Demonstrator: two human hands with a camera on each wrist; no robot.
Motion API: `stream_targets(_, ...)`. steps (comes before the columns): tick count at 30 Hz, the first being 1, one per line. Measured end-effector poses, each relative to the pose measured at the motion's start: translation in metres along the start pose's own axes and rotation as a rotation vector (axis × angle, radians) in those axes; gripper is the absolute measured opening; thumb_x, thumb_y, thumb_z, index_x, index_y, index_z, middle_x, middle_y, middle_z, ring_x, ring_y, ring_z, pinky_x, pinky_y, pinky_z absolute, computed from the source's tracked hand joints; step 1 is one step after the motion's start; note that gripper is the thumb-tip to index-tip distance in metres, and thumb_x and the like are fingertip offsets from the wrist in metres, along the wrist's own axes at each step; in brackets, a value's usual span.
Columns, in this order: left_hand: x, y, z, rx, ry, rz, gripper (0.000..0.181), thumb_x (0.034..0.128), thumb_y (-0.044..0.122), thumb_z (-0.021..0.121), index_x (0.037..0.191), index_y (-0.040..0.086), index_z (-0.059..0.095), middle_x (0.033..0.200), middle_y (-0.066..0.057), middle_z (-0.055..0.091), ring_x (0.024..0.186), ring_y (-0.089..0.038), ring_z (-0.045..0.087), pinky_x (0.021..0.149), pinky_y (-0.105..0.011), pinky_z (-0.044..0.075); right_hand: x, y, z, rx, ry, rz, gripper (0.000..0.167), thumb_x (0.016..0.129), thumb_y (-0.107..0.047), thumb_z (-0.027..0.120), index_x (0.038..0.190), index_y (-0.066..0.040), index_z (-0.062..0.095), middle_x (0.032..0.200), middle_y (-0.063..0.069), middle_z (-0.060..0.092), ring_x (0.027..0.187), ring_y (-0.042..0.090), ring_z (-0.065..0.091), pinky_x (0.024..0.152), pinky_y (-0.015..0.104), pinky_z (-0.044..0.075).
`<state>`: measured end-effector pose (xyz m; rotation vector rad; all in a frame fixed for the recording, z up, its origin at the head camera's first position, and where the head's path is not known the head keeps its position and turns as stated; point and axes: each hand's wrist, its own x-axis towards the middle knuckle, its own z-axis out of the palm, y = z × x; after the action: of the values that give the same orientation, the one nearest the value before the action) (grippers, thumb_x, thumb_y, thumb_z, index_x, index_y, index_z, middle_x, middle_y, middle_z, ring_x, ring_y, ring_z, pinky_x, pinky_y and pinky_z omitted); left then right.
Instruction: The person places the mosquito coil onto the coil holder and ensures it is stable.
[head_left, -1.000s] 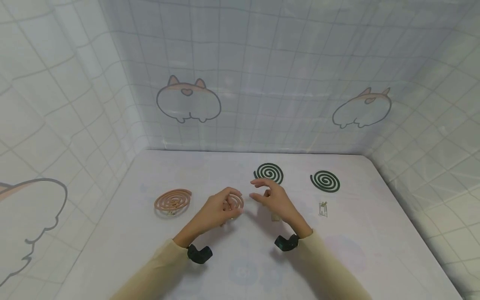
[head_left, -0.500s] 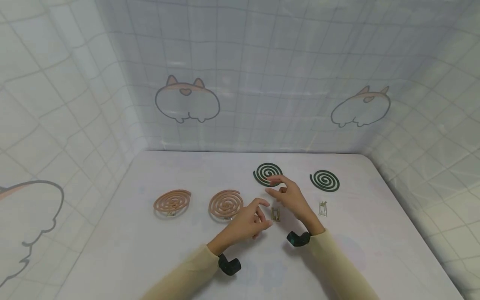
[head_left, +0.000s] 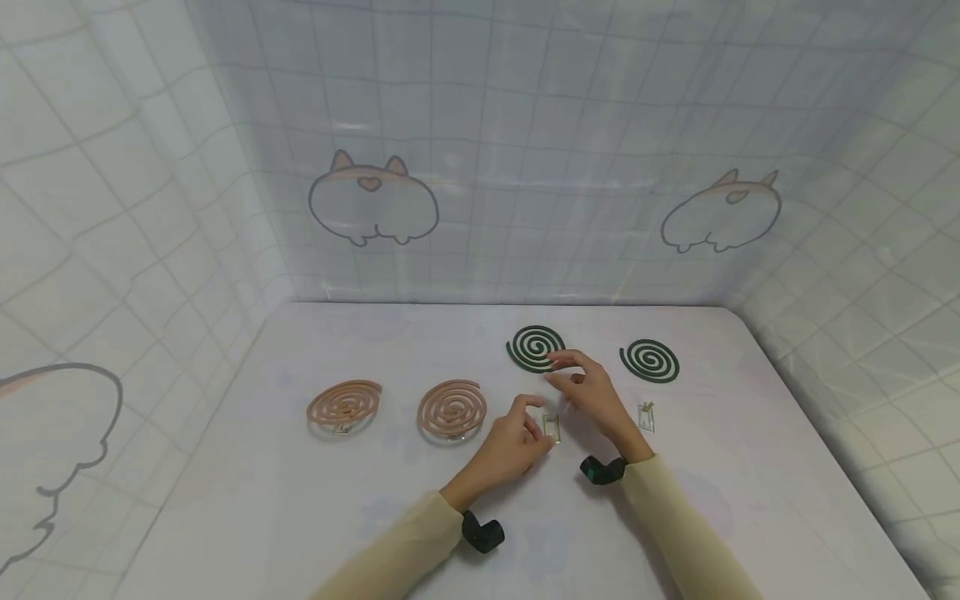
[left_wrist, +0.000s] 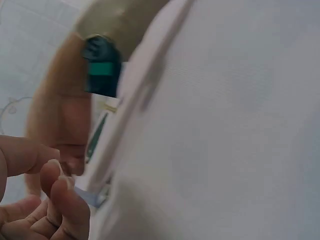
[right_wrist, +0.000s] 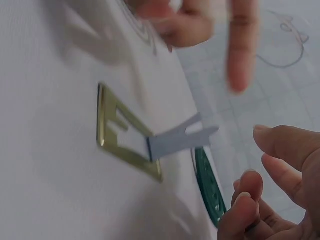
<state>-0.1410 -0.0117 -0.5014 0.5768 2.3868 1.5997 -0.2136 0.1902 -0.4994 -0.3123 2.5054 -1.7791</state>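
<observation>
Metal stand [right_wrist: 162,145] sits on the bench [head_left: 262,517], partly bent up; left hand [head_left: 512,447] and right hand [head_left: 594,397] near it, fingers parted, empty; seemingly the reaching step; next likely needs a light edge pinch.

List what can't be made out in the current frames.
- Stand between the hands: left wrist view, blurred and partly behind fingers.
- Contact between right hand and nearest green coil: head view, fingertips overlap its edge.
- Stands under the brown coils: head view, mostly covered by them.
- Left hand: cut off at left wrist view's left and bottom edges.
</observation>
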Motion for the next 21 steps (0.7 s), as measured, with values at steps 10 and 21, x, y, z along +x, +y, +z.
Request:
stream_targets(10, 0.028, 0.018, -0.018, 0.043, 0.076, 0.023, 0.034, 0.1021, 0.019, 0.065, 0.132, 0.009, 0.055, 0.093, 0.0, 0.065, 0.053, -0.011, 0.059, 0.048, -0.026, 0.048, 0.006, 0.018, -0.005, -0.049, 0.069, 0.078, 0.042, 0.096, -0.03, 0.076, 0.133, -0.016, 0.064, 0.128, 0.014, 0.06, 0.067, 0.023, 0.057, 0.052, 0.029, 0.048)
stream_targets(21, 0.073, 0.028, -0.037, 0.035, 0.153, -0.094, 0.033, 0.1031, 0.02, 0.063, 0.131, 0.005, 0.055, 0.102, -0.014, 0.068, 0.055, -0.013, 0.058, 0.055, -0.03, 0.051, 0.018, 0.018, -0.008, -0.08, 0.104, 0.112, 0.043, 0.096, -0.032, 0.075, 0.133, -0.015, 0.063, 0.135, 0.012, 0.055, 0.067, 0.023, 0.057, 0.054, 0.031, 0.049)
